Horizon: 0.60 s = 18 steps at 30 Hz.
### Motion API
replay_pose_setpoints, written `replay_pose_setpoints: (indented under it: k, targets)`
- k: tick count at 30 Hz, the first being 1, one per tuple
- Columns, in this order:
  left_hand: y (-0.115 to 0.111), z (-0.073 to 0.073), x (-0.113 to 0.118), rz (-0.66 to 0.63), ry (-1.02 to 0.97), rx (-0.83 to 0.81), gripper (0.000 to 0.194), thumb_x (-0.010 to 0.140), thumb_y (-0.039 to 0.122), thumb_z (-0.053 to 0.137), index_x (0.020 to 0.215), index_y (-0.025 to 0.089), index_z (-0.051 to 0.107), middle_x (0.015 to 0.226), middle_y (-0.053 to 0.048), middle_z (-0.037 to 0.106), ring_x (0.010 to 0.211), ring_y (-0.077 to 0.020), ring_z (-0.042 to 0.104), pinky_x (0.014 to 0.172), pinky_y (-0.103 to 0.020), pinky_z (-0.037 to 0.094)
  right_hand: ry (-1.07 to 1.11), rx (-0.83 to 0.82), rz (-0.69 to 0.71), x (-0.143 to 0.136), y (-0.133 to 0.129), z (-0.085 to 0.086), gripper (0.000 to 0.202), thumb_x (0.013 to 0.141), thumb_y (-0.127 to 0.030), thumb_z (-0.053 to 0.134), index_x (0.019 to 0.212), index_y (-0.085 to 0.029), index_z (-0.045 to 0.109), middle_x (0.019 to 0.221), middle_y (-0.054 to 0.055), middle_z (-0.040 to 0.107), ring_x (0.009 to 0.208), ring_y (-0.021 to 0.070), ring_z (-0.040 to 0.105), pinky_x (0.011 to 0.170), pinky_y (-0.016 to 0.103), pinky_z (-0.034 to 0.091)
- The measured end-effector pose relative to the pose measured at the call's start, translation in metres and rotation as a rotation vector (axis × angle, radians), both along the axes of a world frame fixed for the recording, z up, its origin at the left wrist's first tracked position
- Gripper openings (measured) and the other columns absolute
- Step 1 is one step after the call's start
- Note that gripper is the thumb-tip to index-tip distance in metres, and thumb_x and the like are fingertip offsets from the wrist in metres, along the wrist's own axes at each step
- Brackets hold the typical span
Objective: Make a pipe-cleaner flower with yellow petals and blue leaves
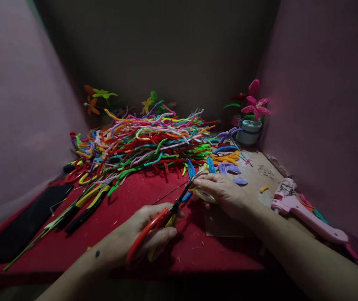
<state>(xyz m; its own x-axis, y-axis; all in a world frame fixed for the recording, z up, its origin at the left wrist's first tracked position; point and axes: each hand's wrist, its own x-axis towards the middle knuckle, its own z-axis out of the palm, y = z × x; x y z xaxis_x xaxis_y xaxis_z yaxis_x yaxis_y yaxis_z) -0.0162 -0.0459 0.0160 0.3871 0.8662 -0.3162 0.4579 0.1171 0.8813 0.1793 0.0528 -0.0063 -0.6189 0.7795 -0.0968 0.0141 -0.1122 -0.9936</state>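
Observation:
My left hand [154, 228] is closed around a pair of scissors [149, 234] with red and yellow handles. Their dark blades point up and right toward my other hand. My right hand [221, 190] pinches a thin dark stem [174, 190] topped by a small yellow tip [204, 167], right at the blade ends. A pale yellowish tape roll [204, 195] sits under the same hand, its far side hidden by the palm. Whether the blades touch the stem, I cannot tell. Blue pipe-cleaner petals [190, 168] stand just behind the stem.
A big heap of coloured pipe cleaners [154, 142] covers the back. Pliers [88, 209] and a black flat piece [25, 225] lie left. Right are purple petals [240, 181], a pink glue gun [307, 213] and a pot [248, 131] with a pink flower [256, 107].

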Motion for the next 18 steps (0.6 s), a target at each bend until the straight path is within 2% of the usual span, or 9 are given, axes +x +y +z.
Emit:
replay_pose_setpoints:
  k: [5,8,12,15,18]
  targets:
    - [-0.001,0.0,0.003,0.027,0.014,0.019,0.026,0.083,0.043,0.049,0.077,0.018,0.044,0.06,0.005,0.043,0.052,-0.0076,0.037,0.047,-0.019,0.031,0.022,0.073,-0.009,0.002,0.0,0.0,0.021,0.076,-0.034,0.058,0.065,-0.016,0.059,0.064,-0.002,0.048,0.052,0.0079,0.039,0.045,0.021,0.031]
    - [0.001,-0.008,0.003,0.032,0.093,0.127,0.027,0.083,0.043,0.048,0.074,0.017,0.043,0.065,0.004,0.042,0.055,-0.0071,0.035,0.048,-0.019,0.031,0.029,0.099,-0.022,0.002,-0.001,0.002,0.02,0.077,-0.031,0.057,0.063,-0.016,0.059,0.064,-0.002,0.048,0.05,0.0072,0.038,0.045,0.021,0.029]
    - [0.005,-0.016,0.001,0.014,0.207,0.257,0.027,0.083,0.042,0.047,0.075,0.017,0.046,0.064,0.005,0.042,0.055,-0.0072,0.034,0.05,-0.019,0.03,0.048,0.095,-0.03,0.002,0.0,0.001,0.017,0.076,-0.029,0.056,0.07,-0.016,0.065,0.064,-0.001,0.052,0.049,0.0072,0.038,0.044,0.021,0.027]
    - [0.005,-0.013,-0.005,0.043,0.229,0.25,0.027,0.082,0.044,0.048,0.079,0.017,0.048,0.061,0.005,0.043,0.053,-0.0071,0.036,0.048,-0.019,0.03,0.077,0.037,-0.036,0.002,0.003,-0.003,0.017,0.076,-0.029,0.056,0.078,-0.016,0.067,0.073,0.002,0.059,0.053,0.0085,0.043,0.043,0.02,0.027]
    - [0.005,-0.004,-0.016,0.088,0.27,0.236,0.029,0.082,0.046,0.047,0.085,0.018,0.052,0.062,0.005,0.046,0.051,-0.0081,0.04,0.046,-0.018,0.032,0.064,-0.007,-0.033,0.003,0.007,-0.007,0.02,0.077,-0.03,0.055,0.08,-0.016,0.069,0.076,0.004,0.061,0.058,0.0104,0.047,0.043,0.02,0.027]
